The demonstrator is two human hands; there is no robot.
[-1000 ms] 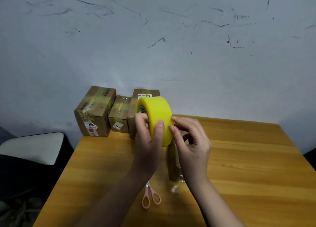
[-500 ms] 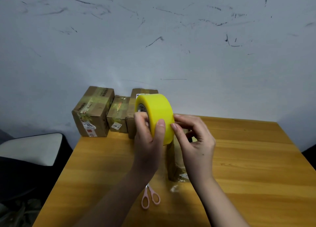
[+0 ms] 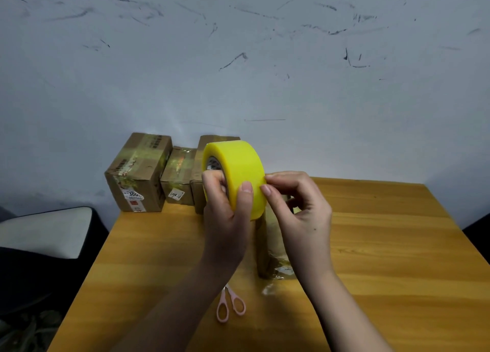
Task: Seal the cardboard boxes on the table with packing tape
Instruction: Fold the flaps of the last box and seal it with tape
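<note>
Left hand (image 3: pixel 228 214) has the grip on the yellow packing tape roll (image 3: pixel 236 176): thumb lies across the outer yellow face, other fingers curl in at the core on the roll's left side. Roll is held upright on edge, raised above the counter (image 3: pixel 397 245), its open core facing left. Right hand (image 3: pixel 299 214) is at the roll's right edge; thumb and forefinger tips meet against the tape surface in a pinch, remaining fingers curled loosely behind. Whether a free tape end is caught between them cannot be told from this angle.

Directly below the roll and between the two wrists stands a narrow cardboard box (image 3: pixel 265 251), mostly hidden by the hands; clear film or tape glints on its near lower corner and on the counter beside it.

Pink-handled scissors (image 3: pixel 230 305) lie flat on the counter near its front, blades running under the left wrist, just left of the narrow box.

At the counter's far left corner, against the scuffed white wall (image 3: pixel 265 60), three cardboard boxes sit side by side: a larger taped box (image 3: pixel 138 174) with a white-and-red label, a smaller low box (image 3: pixel 177 179) touching its right side, and a third box (image 3: pixel 197 187) partly covered by the roll.

A pale cushioned seat (image 3: pixel 45 229) is off the counter's left side.
</note>
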